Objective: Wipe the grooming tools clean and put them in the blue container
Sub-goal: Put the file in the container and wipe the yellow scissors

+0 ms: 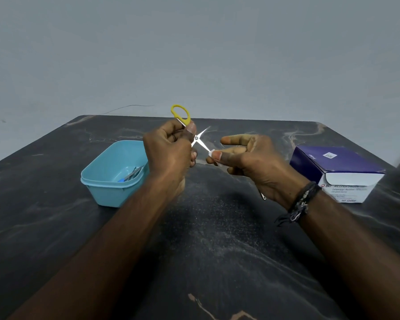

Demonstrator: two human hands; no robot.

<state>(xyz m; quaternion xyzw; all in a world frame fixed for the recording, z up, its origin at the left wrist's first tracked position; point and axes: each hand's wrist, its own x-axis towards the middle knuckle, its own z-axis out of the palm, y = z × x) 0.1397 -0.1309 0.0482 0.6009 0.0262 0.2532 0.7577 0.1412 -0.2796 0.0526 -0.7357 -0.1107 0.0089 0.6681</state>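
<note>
1. The yellow-handled scissors [195,137] are held up above the table [217,227], right of the blue container [112,174], by the left hand [169,153], whose fingers are curled round the handles so the blades are kept spread.
2. A small white swab [211,154] is pinched onto the lower blade tip by the right hand [247,158], thumb against finger, the index finger left extended.
3. The blades are presumably opened so each is reached separately.
4. Tools already wiped [132,174] are seen inside the blue container.
5. A box of alcohol swabs [337,172] is kept far right of the container, apparently for resupply.
</note>
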